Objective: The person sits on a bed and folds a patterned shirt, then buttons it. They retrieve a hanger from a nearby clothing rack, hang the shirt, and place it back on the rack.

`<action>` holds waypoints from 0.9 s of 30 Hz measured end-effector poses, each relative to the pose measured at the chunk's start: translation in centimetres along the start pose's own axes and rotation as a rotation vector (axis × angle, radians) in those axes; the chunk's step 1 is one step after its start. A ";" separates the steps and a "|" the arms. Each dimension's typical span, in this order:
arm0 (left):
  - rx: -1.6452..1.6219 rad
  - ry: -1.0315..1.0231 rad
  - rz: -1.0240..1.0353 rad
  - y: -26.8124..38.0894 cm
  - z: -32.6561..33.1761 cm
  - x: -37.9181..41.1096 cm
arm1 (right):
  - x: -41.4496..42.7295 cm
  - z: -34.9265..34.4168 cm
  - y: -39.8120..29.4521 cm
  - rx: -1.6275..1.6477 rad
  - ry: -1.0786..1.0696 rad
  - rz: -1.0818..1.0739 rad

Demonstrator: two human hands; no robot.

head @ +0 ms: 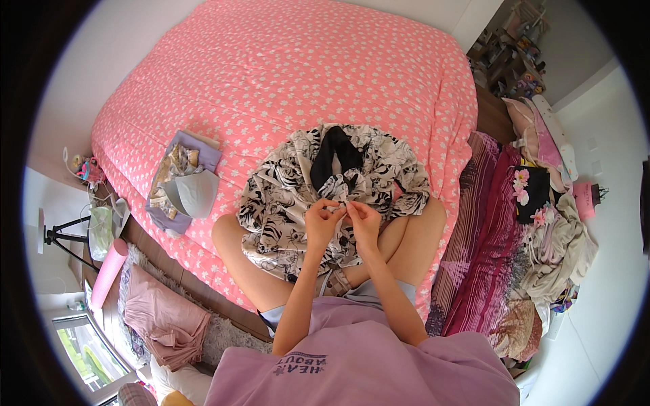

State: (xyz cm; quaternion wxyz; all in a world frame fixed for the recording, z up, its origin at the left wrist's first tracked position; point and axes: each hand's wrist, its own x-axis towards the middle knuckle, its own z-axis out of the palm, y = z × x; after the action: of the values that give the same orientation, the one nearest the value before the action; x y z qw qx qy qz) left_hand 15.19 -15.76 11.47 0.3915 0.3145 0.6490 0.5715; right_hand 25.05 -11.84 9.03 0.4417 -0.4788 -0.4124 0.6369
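A cream garment with a black cat-like print lies spread over my crossed legs and the bed. Its black collar or neck part is uppermost, near the middle. My left hand and my right hand meet just below that part, and their fingertips pinch a small piece of the garment's edge between them. The exact detail at the fingertips is too small to tell. Left of my knee, a grey moulded cup rests on folded lilac and patterned cloth.
I sit on a bed with a pink flowered cover. Dark red patterned cloth and heaped clothes lie at the right. At the left stand a black tripod, a pink roller and a pink cloth on grey fur.
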 end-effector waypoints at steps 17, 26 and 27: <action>0.302 -0.106 0.417 1.2 -0.8 -0.3 | -0.3 -0.7 -1.3 -0.214 -0.110 -0.212; 0.208 -0.120 0.288 -0.9 -0.1 0.6 | -0.8 -0.8 -2.5 -0.321 -0.202 -0.361; 0.191 -0.126 0.273 -1.2 -0.2 0.7 | -0.8 -0.9 -2.3 -0.334 -0.217 -0.373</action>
State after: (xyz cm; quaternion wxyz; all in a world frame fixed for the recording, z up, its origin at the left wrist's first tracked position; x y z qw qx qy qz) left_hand 14.76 -15.47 10.17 0.3183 0.4706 0.6259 0.5343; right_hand 26.47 -11.88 11.24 0.4195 -0.3899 -0.6376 0.5152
